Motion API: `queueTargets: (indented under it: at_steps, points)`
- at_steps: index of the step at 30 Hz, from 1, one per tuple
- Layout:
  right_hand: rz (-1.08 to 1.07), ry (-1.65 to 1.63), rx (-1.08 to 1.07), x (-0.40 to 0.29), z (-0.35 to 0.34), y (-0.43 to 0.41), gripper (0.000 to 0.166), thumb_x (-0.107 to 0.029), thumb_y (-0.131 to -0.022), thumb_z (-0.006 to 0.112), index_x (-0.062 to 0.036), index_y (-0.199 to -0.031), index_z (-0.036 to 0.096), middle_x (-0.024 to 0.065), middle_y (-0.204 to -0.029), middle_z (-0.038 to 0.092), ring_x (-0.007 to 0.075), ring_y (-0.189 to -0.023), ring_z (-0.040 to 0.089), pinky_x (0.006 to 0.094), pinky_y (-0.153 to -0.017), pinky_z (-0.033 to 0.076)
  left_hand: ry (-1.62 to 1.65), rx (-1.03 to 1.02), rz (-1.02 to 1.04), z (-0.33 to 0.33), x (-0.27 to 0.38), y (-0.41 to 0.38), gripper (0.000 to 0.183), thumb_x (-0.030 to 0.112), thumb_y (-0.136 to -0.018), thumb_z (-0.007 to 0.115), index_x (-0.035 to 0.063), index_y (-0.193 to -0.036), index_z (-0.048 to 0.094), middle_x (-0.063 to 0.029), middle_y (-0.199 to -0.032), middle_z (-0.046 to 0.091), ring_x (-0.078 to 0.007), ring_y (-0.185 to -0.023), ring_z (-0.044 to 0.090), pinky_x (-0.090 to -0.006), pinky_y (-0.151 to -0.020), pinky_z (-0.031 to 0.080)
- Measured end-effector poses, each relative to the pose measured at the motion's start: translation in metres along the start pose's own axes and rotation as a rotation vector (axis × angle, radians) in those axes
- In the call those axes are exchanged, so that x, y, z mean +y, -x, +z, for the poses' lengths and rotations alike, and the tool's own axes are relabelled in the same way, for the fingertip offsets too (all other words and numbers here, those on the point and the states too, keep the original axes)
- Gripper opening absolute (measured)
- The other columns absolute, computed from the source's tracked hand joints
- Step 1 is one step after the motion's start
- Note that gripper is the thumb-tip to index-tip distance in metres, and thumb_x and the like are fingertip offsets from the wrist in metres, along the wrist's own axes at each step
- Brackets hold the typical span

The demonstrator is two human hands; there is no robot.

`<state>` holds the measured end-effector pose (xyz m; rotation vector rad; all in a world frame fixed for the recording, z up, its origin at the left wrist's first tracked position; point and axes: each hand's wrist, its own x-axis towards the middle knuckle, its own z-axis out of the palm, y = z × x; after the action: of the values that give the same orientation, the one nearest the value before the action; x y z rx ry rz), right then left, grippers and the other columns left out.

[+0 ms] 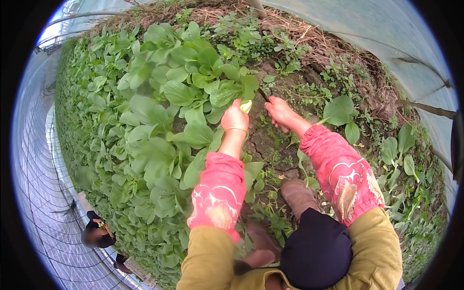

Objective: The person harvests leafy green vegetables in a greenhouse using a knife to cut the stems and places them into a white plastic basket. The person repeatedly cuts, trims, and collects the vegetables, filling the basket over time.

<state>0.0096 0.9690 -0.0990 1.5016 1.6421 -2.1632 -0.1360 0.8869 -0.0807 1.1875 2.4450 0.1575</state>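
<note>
My left hand [235,119] grips a leafy green plant, like bok choy [226,94], by its pale stem base [246,106]. The plant's leaves point away from me over the bed of standing greens [152,152]. Just to the right, my right hand [281,113] holds a knife by its handle, and a short dark blade [263,95] points up and left toward the plant. Most of the handle is hidden in my fingers. Bare cracked soil [262,134] lies between and below the two hands.
Loose leaves [339,110] lie right of my right hand, with cut greens [397,152] farther right. My boots [297,195] stand on the soil. Weeds and dry straw [297,27] edge the plastic greenhouse wall [391,40]. Two other people [98,232] are at the lower left.
</note>
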Motion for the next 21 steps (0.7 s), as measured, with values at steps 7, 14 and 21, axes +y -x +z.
queueTargets:
  at_steps: [7, 14, 21]
  points:
    - [0.168, 0.255, -0.260, 0.002, 0.024, 0.024, 0.015, -0.016, -0.090, 0.040, -0.0018, -0.095, 0.044, 0.0035, -0.061, 0.045, 0.0154, -0.044, 0.046, 0.0334, -0.036, 0.039, 0.019, 0.048, -0.030, -0.005, -0.015, 0.001, 0.037, 0.013, -0.073, 0.062, 0.0155, -0.110, 0.062, -0.0144, -0.088, 0.067, -0.0328, -0.084, 0.065, -0.0421, -0.072, 0.051]
    - [0.162, -0.257, -0.116, 0.111, 0.029, 0.107, 0.020, -0.019, -0.094, 0.046, -0.0030, -0.106, 0.050, 0.0030, -0.069, 0.054, 0.0136, -0.045, 0.049, 0.0292, -0.041, 0.044, 0.549, -0.302, 0.389, -0.029, 0.105, 0.110, 0.076, 0.010, -0.069, 0.068, 0.0117, -0.138, 0.035, -0.0190, -0.093, 0.064, -0.0374, -0.085, 0.063, -0.0410, -0.076, 0.050]
    - [0.092, -0.587, 0.032, 0.164, 0.005, 0.158, 0.019, -0.022, -0.096, 0.047, -0.0057, -0.104, 0.051, 0.0017, -0.073, 0.056, 0.0114, -0.048, 0.050, 0.0259, -0.042, 0.045, 1.136, -0.550, 0.247, 0.000, 0.110, 0.196, 0.081, 0.006, -0.066, 0.071, 0.0020, -0.138, 0.035, -0.0100, -0.100, 0.061, -0.0181, -0.091, 0.060, -0.0295, -0.084, 0.047]
